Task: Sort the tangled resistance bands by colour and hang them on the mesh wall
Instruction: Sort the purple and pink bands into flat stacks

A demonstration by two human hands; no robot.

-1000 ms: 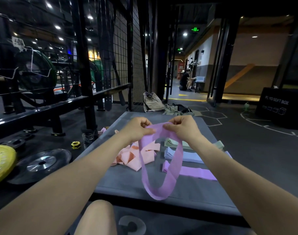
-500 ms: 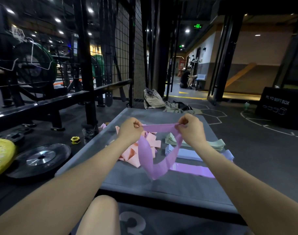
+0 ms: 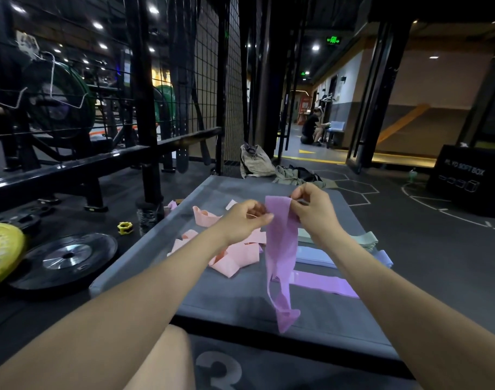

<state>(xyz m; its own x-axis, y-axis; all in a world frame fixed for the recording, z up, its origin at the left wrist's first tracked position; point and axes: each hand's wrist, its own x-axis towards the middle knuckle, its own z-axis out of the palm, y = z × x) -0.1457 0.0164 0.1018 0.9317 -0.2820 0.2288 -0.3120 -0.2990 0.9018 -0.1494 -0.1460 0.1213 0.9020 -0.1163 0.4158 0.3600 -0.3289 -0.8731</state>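
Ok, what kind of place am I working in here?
Almost certainly a gym. Weight plates lie on the floor at left: a black plate and a yellow plate. A soft plyo box stands at right, and both hands hold a purple resistance band over a padded grey platform.

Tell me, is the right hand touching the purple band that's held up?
Touching. The head view shows the right hand pinching the top edge of the hanging purple band, with fingertips directly on the fabric.
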